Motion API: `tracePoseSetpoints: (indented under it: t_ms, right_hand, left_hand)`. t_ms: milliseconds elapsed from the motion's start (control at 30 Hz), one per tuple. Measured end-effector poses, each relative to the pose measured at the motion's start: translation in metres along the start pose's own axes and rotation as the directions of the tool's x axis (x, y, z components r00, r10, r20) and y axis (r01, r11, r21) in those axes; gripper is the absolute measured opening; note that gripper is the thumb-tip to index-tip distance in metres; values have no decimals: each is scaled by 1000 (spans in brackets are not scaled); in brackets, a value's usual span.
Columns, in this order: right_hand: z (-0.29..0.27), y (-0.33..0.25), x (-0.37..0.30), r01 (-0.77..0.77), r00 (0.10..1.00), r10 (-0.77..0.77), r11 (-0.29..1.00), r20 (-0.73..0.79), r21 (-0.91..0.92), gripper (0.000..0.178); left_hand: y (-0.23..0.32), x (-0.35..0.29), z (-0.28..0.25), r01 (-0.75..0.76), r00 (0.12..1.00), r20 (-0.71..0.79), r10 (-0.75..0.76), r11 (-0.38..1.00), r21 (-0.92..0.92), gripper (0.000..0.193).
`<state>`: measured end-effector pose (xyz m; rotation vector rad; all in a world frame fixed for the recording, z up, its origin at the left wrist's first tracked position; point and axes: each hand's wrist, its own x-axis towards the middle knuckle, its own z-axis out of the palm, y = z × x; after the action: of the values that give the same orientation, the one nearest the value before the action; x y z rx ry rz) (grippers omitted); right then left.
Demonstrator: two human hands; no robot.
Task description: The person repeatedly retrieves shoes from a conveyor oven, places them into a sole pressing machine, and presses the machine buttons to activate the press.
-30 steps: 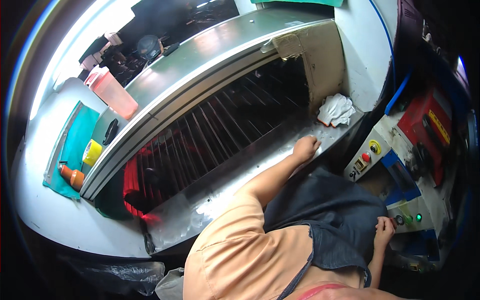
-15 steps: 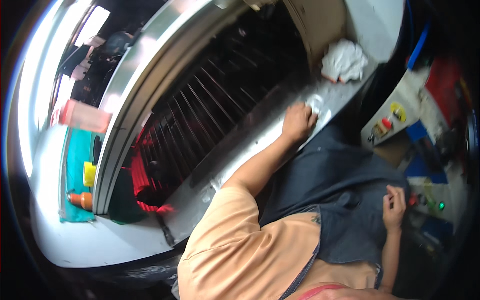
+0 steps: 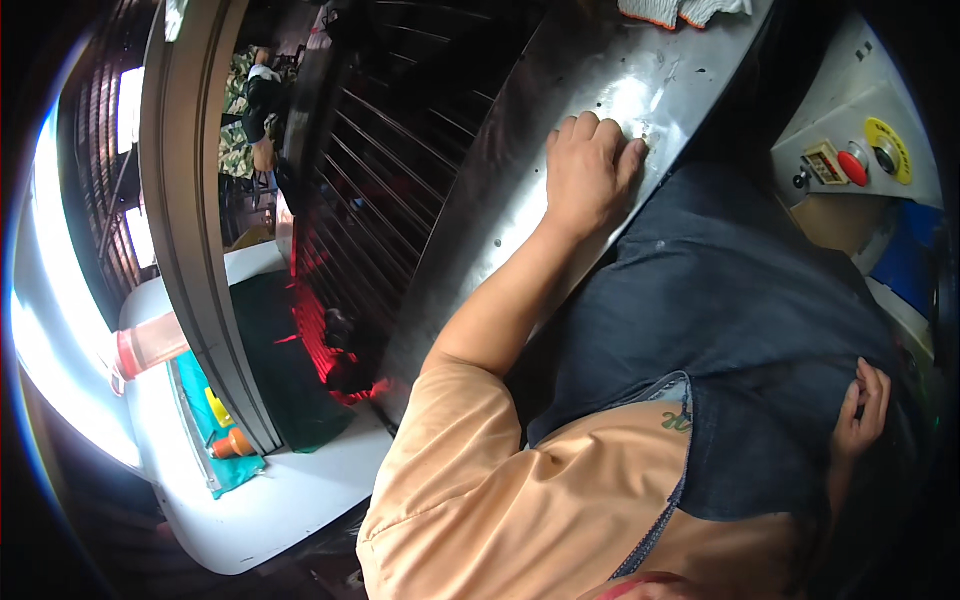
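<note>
Steel machine ledge (image 3: 520, 200) flat beneath the left hand (image 3: 585, 180), fingers (image 3: 600, 140) spread, gripping nothing.

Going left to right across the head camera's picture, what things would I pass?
Pink jug → orange bottle on a teal tray → dark bars of the machine → left hand flat on the steel ledge → red button → right hand by the dark apron.

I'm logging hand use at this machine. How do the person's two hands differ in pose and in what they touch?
The left hand lies palm down, arm stretched out, on the shiny metal ledge; the right hand stays close to the body, fingers curled against the dark apron. The left hand is in bright light, the right hand in shadow. Both are bare and hold nothing.
</note>
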<state>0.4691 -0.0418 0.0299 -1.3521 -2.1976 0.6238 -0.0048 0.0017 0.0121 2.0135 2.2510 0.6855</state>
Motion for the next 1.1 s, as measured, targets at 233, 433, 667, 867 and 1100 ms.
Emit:
tracePoseSetpoints:
  t_ms: [233, 433, 667, 867, 1100]
  right_hand:
    - [-10, 16, -23, -133, 987, 138, 989, 84, -62, 30]
    - [-27, 37, -36, -88, 961, 151, 961, 230, -263, 26]
    - [-29, 60, -48, -22, 962, 97, 959, 255, -283, 25]
    - [-34, 93, -65, 42, 940, 75, 943, 333, -331, 26]
    - [-36, 83, -56, 46, 946, 81, 926, 314, -375, 23]
  left_hand:
    - [-3, 1, -2, -7, 1000, 30, 7, 1000, -1, 26]
    - [-5, 4, -4, 12, 997, 70, -8, 999, -51, 25]
    - [-7, 4, -5, 14, 996, 88, -8, 998, -63, 23]
    - [-6, 4, -6, 9, 996, 91, -5, 999, -52, 23]
    - [-4, 6, -4, -2, 996, 84, 6, 999, -48, 22]
